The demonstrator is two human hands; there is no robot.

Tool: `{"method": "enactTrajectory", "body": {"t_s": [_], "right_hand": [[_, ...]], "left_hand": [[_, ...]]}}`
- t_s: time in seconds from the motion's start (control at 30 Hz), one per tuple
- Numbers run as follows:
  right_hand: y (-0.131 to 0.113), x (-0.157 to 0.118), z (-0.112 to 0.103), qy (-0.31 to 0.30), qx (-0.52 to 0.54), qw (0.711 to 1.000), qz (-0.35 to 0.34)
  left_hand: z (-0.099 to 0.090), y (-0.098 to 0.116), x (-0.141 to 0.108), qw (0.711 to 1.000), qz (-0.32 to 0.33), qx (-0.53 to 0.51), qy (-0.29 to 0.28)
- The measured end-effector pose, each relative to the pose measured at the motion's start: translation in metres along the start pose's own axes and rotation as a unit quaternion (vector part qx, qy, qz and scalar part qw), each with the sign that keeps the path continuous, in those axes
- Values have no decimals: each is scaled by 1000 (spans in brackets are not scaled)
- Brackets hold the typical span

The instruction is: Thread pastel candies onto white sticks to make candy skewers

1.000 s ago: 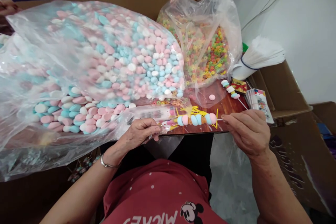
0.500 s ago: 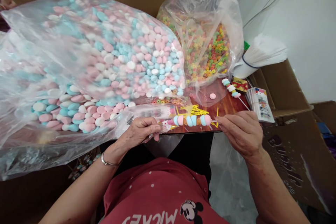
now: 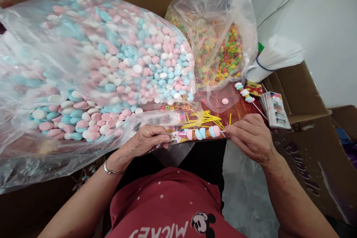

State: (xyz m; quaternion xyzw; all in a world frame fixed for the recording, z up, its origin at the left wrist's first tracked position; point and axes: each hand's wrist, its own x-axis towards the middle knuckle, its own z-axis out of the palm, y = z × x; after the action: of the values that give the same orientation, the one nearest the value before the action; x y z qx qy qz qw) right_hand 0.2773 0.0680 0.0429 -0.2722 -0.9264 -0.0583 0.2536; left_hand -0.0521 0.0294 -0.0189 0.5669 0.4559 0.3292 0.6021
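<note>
My right hand [image 3: 251, 137] pinches the white stick of a candy skewer [image 3: 202, 133], threaded with pink and blue pieces and small orange-brown ones between them. The skewer lies level above the table's front edge, its left end at or inside a small clear printed bag [image 3: 175, 136]. Fingers and thumb of my left hand [image 3: 152, 139] are closed on that bag. Whether the leftmost pieces are fully inside the plastic I cannot tell. Just behind the skewer lie yellow twist ties [image 3: 208, 118] in a loose heap.
A large clear sack of pink, white and blue candies [image 3: 111, 67] fills the left. Behind stands a bag of coloured rings [image 3: 223, 52]. To the right are another candy skewer [image 3: 245, 93], a stack of printed cards or bags [image 3: 276, 109], a cup of white sticks [image 3: 259, 68] and cardboard boxes [image 3: 304, 178].
My right hand and the skewer have moved left and slightly down, bringing the skewer's left end further toward the bag. My left hand has stayed nearly in place.
</note>
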Motion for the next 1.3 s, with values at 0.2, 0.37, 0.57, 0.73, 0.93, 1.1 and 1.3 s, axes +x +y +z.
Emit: {"method": "enactTrajectory", "body": {"t_s": [0.2, 0.37, 0.57, 0.73, 0.93, 1.1, 1.3], "right_hand": [[1, -1, -1, 15, 18, 1000, 17], [1, 1, 2, 12, 20, 1000, 10], [0, 0, 10, 0, 17, 999, 28], [-5, 0, 12, -16, 12, 998, 63], [-8, 2, 10, -27, 50, 995, 83], [-4, 3, 10, -10, 29, 997, 69], [1, 2, 7, 19, 22, 998, 58]], "left_hand": [[-1, 5, -1, 999, 21, 34, 15], [0, 4, -1, 998, 39, 37, -13], [4, 5, 3, 997, 50, 57, -29], [7, 4, 5, 990, 94, 99, 29], [3, 1, 4, 961, 180, 187, 93], [0, -3, 1, 944, 221, 226, 98], [-4, -5, 1, 947, 202, 234, 86]]}}
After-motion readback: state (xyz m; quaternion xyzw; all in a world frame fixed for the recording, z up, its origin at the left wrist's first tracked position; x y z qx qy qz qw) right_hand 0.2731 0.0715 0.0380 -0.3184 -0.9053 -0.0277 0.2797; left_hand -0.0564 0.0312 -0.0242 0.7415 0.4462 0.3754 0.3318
